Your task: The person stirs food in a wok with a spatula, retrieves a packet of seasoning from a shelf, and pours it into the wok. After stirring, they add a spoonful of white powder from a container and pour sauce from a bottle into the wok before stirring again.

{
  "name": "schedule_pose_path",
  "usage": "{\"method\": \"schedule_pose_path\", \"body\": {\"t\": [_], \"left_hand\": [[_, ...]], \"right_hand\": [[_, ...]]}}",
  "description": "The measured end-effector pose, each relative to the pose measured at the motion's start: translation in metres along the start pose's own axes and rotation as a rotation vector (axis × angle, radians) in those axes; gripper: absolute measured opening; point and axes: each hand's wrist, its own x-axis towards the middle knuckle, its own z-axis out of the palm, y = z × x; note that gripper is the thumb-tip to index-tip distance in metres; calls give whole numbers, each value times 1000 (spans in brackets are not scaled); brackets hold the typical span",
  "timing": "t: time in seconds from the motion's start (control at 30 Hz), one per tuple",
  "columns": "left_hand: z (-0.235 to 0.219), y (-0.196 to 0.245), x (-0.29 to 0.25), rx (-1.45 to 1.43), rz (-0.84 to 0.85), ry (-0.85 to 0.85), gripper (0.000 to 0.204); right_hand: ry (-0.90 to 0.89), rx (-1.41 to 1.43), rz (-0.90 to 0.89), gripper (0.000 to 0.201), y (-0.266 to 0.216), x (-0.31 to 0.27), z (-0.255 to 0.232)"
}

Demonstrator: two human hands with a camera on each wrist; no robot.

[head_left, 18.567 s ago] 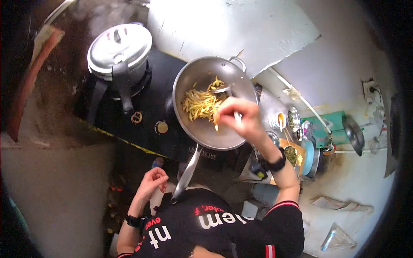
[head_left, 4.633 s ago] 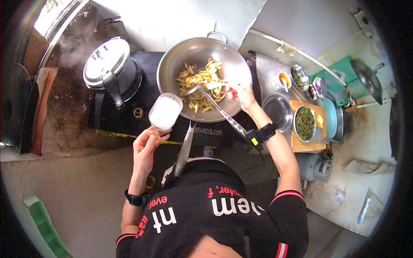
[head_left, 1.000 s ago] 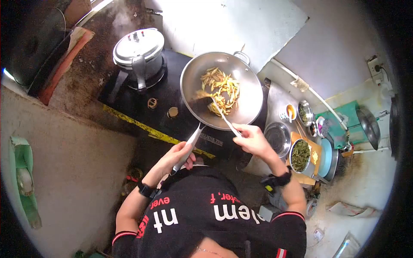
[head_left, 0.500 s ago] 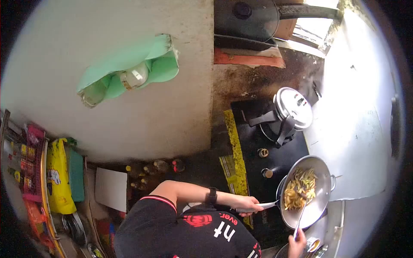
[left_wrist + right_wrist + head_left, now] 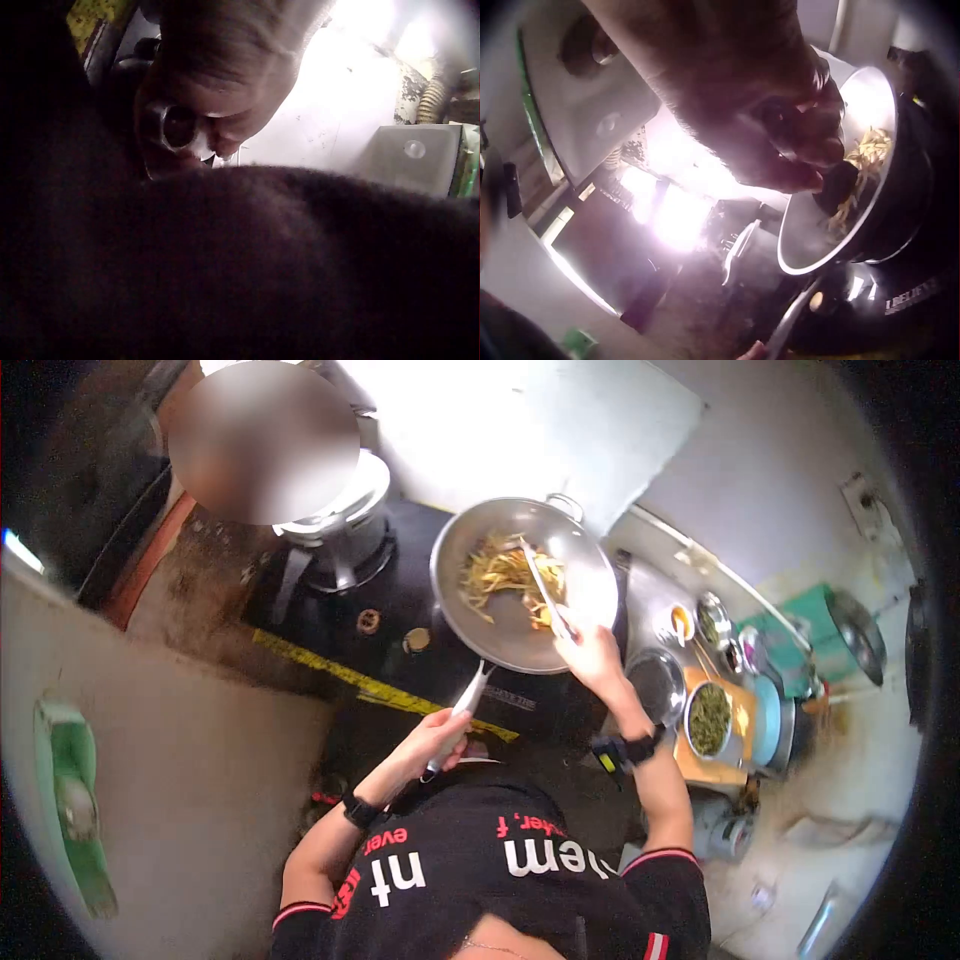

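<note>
In the head view a steel wok [image 5: 590,570] sits on the black stove, with yellowish strips of food [image 5: 500,575] spread over its bottom. The left hand [image 5: 432,742] grips the wok's long handle [image 5: 472,695]; the left wrist view shows those fingers [image 5: 225,112] curled round the handle's end. Above the wok's near right side, the right hand [image 5: 592,660] holds a metal spatula [image 5: 543,582] whose far end reaches into the food. In the right wrist view the right hand [image 5: 772,127] hangs over the wok [image 5: 802,232], and part of the food is hidden behind it.
A steaming pressure cooker [image 5: 345,525] stands on the stove [image 5: 330,625] at the left. Right of the wok are a metal bowl [image 5: 655,688], a bowl of green vegetables [image 5: 710,720] on a wooden board [image 5: 695,768], and a small cup [image 5: 682,622]. A green holder [image 5: 75,800] hangs on the left wall.
The head view has swung left and back again. The spatula's end has moved from the wok's near left part to the far middle, and the food lies spread differently. The left hand still grips the handle.
</note>
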Motion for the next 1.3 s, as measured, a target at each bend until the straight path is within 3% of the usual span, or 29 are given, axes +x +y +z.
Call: {"method": "schedule_pose_path", "body": {"t": [0.13,0.23,0.3,0.33,0.43,0.5,0.57,0.6,0.67,0.8,0.87,0.93,1.0,1.1,1.2,1.3], "left_hand": [[-1,2,-1,-10,7,-24,30],[1,4,-2,14,-9,-4,30],[-1,4,-1,0,-26,-23,29],[-1,4,-1,-15,-31,-33,29],[-2,4,1,-15,-34,-49,29],[-4,4,3,3,-34,-60,29],[-1,7,1,8,-47,-57,29],[-1,8,0,11,-60,-49,28],[-1,7,0,14,-50,-54,28],[-2,7,0,36,-50,-47,28],[-2,6,1,43,-50,-46,28],[-3,7,0,52,-55,-41,29],[-2,6,0,29,-50,-44,29],[0,8,-1,26,-55,-43,29],[-1,6,0,30,-50,-44,29],[-1,7,-1,29,-55,-33,28]], "right_hand": [[76,-132,20,37,22,36,41],[34,-51,-21,37,23,-4,31],[-90,285,22,41,24,-33,-5],[-157,274,87,44,8,-46,-36],[-277,111,100,44,-13,-75,-98],[-302,54,84,44,-18,-82,-113],[-370,-214,106,44,-24,-79,-117],[-363,-216,107,44,-16,-74,-110],[-177,-380,21,45,20,-54,-82],[-16,-560,-126,22,66,2,-39],[-30,-455,-142,24,48,16,-41],[-53,-202,3,26,35,22,-40],[17,-79,-101,27,35,29,-32],[206,-46,57,23,40,43,6],[188,64,-18,22,29,26,46],[-5,221,-8,32,11,-11,34]]}}
